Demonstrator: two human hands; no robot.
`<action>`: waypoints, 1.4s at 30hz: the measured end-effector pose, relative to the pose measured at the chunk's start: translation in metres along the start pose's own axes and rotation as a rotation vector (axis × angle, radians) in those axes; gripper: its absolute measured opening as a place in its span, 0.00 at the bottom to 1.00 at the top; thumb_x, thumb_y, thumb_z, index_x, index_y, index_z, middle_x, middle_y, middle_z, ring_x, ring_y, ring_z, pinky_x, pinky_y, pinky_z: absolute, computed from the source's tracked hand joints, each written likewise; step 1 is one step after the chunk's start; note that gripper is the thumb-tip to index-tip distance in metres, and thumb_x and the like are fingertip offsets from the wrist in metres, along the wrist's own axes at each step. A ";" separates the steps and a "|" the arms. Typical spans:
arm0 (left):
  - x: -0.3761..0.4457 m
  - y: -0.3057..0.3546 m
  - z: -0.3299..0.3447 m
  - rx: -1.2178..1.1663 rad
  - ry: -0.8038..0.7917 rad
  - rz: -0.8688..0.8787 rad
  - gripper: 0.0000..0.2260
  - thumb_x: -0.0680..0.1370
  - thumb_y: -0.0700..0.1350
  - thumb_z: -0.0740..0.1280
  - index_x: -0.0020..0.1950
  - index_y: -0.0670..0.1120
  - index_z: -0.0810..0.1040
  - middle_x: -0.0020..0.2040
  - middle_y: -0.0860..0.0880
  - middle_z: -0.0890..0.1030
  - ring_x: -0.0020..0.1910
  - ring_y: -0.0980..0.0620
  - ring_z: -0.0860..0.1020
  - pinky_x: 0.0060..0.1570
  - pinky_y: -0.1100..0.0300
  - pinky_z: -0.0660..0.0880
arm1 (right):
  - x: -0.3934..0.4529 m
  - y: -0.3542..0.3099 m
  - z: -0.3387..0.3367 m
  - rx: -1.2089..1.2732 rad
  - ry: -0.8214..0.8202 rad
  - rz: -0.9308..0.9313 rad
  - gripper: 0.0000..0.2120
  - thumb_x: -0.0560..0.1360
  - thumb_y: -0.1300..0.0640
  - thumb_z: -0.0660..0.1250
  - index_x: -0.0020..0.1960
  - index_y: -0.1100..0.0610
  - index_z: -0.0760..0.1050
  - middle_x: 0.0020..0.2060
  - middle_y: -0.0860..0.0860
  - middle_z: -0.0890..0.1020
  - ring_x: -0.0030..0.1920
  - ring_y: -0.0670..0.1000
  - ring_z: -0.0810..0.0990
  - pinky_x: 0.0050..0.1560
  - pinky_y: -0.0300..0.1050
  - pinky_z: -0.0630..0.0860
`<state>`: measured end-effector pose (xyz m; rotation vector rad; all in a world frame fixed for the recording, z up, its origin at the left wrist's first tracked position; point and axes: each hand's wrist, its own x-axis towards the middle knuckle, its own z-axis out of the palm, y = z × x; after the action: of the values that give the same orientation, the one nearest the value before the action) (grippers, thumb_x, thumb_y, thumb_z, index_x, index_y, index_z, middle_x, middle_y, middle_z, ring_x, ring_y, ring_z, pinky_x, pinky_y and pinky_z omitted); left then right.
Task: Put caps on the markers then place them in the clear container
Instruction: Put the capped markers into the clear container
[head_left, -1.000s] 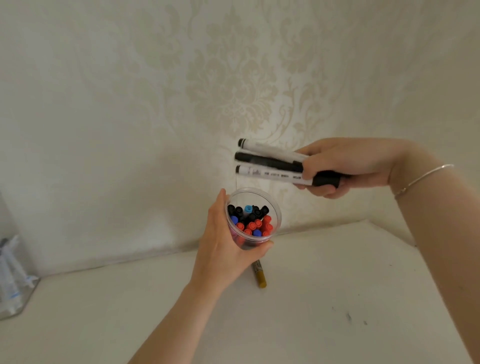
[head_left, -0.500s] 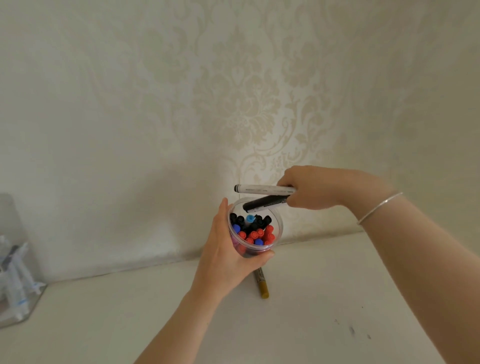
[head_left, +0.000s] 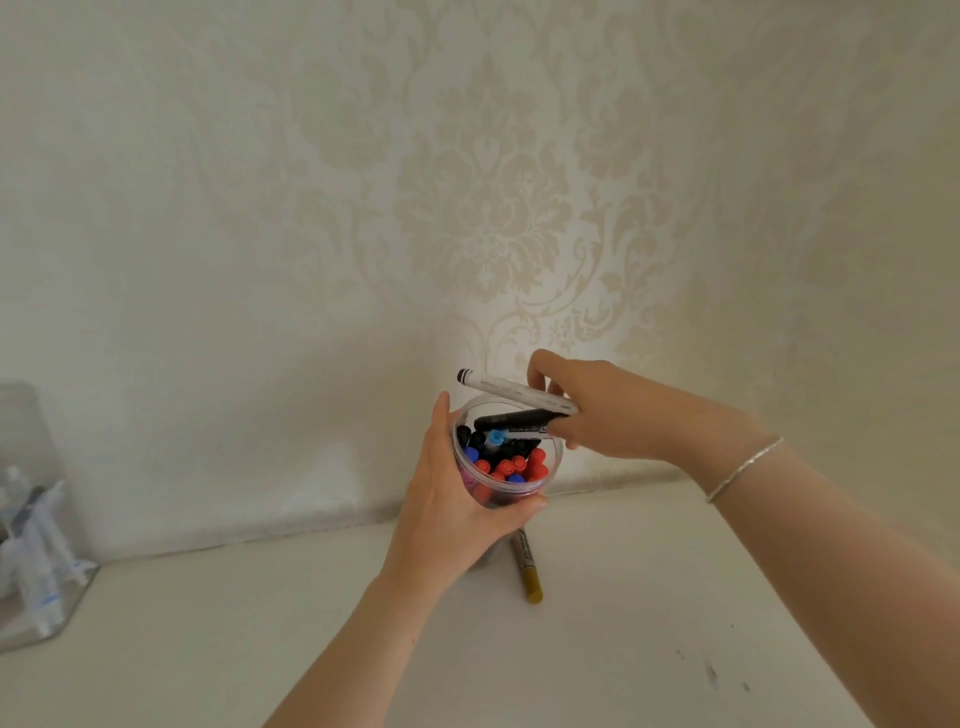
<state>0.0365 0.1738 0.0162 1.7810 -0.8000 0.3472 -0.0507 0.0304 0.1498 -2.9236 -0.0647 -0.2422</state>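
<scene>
1. Starting nearest you: the counter (head_left: 597, 649) carries one gold marker (head_left: 525, 566), lying loose just beside the base of the clear container (head_left: 555, 470), long axis running away from you. It looks capped, but that's hard to confirm.
2. Your left hand (head_left: 457, 512) is wrapped around the clear container, holding it upright; its mouth is packed with capped markers, red, blue and black ends up.
3. Your right hand (head_left: 597, 410) grips a white marker (head_left: 511, 389) and a black marker (head_left: 517, 420), both roughly horizontal, tips pointing left across the rim.
4. Key relation: those long axes lie crosswise over the opening, so I'd judge they need tipping near vertical to drop in. The right hand is nearer to do that.
5. Far left: another clear box (head_left: 31, 545) with white items, unclear what.
</scene>
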 end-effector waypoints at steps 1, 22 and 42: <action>0.001 0.000 0.000 -0.004 -0.002 0.005 0.58 0.59 0.58 0.80 0.77 0.57 0.45 0.70 0.61 0.66 0.66 0.68 0.67 0.61 0.77 0.65 | 0.000 0.000 0.000 0.006 0.042 -0.013 0.09 0.76 0.60 0.64 0.54 0.51 0.68 0.48 0.52 0.76 0.45 0.53 0.78 0.46 0.48 0.76; 0.000 0.005 0.001 0.110 0.056 0.198 0.39 0.60 0.56 0.80 0.62 0.70 0.60 0.62 0.60 0.68 0.61 0.66 0.70 0.56 0.74 0.70 | 0.004 -0.002 -0.005 -0.154 0.016 0.078 0.14 0.72 0.67 0.60 0.51 0.51 0.76 0.45 0.50 0.78 0.43 0.52 0.79 0.40 0.45 0.76; -0.007 0.008 0.002 0.131 0.017 0.311 0.42 0.60 0.58 0.79 0.68 0.59 0.60 0.64 0.68 0.64 0.63 0.64 0.70 0.57 0.69 0.73 | 0.016 -0.028 -0.007 -0.199 0.281 0.227 0.06 0.72 0.60 0.67 0.49 0.56 0.78 0.42 0.52 0.78 0.39 0.53 0.79 0.39 0.45 0.76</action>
<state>0.0255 0.1728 0.0175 1.7712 -1.0660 0.6312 -0.0381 0.0564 0.1644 -3.0214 0.3503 -0.6508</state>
